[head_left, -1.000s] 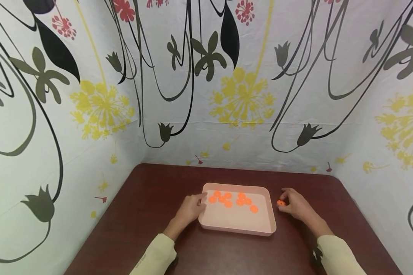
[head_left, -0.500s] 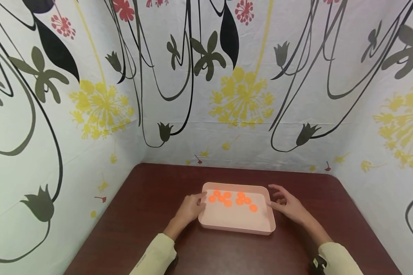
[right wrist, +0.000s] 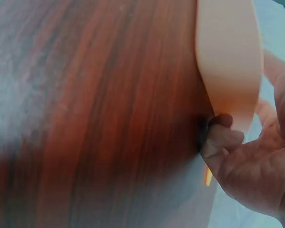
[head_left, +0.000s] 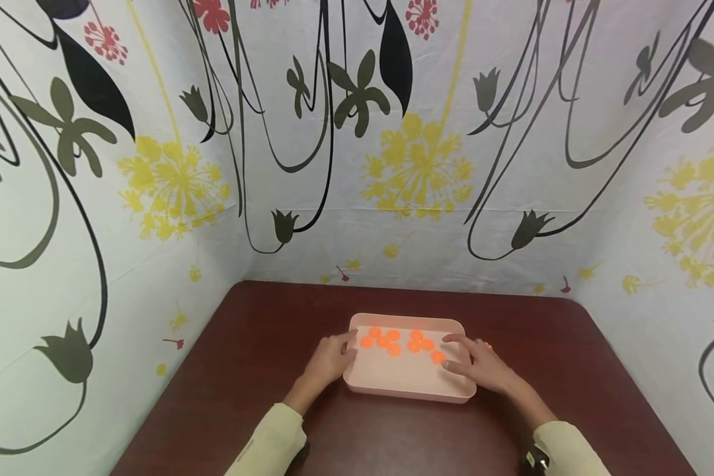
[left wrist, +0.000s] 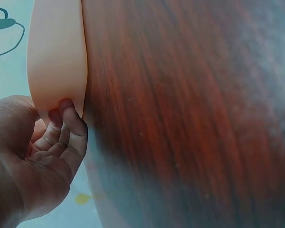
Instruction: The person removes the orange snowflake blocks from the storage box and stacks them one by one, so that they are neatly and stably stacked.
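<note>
A shallow pale peach tray lies on the table with several small orange round pieces inside it, in loose clusters. My left hand grips its left wall; in the left wrist view curled fingertips press the outer side. My right hand holds the right wall, its thumb and forefinger reaching over the rim and the other fingers curled against the outside. Just beyond that hand, a bit of orange shows on the table, mostly hidden. The right wrist view also shows an orange edge below the fingers.
The dark reddish-brown wooden table has rounded far corners. White cloth printed with flowers and vines surrounds it on the far, left and right sides.
My right hand let go of an orange piece right of the tray, moved left and took hold of the tray's right wall. The left hand has stayed on the left wall.
</note>
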{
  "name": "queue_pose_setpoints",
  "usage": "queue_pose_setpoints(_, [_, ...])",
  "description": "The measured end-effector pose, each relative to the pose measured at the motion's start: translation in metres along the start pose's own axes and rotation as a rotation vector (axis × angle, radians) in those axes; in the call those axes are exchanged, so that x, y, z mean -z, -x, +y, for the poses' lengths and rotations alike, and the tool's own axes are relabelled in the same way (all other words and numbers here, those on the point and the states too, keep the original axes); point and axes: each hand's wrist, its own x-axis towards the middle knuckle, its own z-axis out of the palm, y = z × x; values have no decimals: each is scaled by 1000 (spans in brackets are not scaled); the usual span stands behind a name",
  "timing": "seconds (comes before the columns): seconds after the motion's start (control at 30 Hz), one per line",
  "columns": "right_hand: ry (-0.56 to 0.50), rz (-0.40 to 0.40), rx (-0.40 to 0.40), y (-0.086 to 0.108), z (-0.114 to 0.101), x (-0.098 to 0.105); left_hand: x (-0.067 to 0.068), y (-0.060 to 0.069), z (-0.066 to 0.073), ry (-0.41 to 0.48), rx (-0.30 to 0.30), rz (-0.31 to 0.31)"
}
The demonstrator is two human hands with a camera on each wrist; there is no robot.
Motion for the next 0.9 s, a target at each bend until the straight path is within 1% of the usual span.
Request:
queue_pose_setpoints(0.07, [4,9,-2,0,-1,-2,-1,0,0,3,-1,1])
queue_pose_setpoints(0.13, [13,29,-27,0,-2,-5,-2,0,0,2,3,1])
queue_pose_setpoints(0.33, [89,63,-114,-4,-7,-16,-3,0,1,1,28,21])
queue_pose_setpoints(0.5, [166,77,-149,-5,-9,-21,-3,1,1,-6,36,28])
queue_pose_setpoints(0.67, [195,79,-167,-7,-8,-22,-5,0,1,-39,12,30])
queue_pose_setpoints(0.77, [208,90,-179,-8,-11,-22,-5,-1,0,-64,-10,33])
queue_pose_setpoints(0.9, [212,110,-193,-8,-16,-25,-4,0,1,-85,-21,35])
